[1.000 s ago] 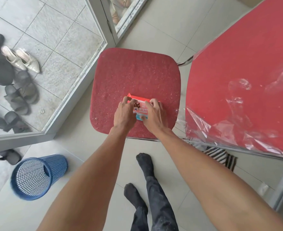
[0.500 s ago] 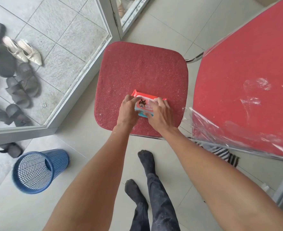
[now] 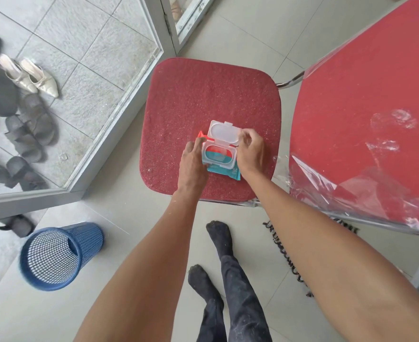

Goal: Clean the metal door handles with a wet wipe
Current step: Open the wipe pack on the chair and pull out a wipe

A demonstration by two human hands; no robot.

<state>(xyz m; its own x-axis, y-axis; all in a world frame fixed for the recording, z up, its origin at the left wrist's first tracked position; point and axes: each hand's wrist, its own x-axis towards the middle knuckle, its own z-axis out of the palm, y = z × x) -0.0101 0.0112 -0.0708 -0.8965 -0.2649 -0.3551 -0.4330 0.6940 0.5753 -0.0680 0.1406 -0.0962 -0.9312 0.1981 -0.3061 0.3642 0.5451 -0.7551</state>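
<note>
A red and teal wet wipe pack (image 3: 224, 172) lies on the red stool seat (image 3: 211, 95). Its white plastic lid (image 3: 224, 131) stands flipped up, showing the oval opening (image 3: 218, 154) with a seal sticker over it. My left hand (image 3: 192, 162) presses on the pack's left side and holds it down. My right hand (image 3: 250, 150) is on the right side, its fingertips pinching the right edge of the raised lid. No door handle is in view.
A blue mesh waste basket (image 3: 55, 257) stands on the tiled floor at lower left. A glass door frame (image 3: 119, 114) runs beside the stool, with several shoes (image 3: 28, 77) behind the glass. A red table wrapped in clear plastic (image 3: 366, 119) fills the right. My socked feet (image 3: 218, 238) are below.
The white lid of the pack was shut under both hands and now stands flipped open. My right hand has moved up to the lid's edge.
</note>
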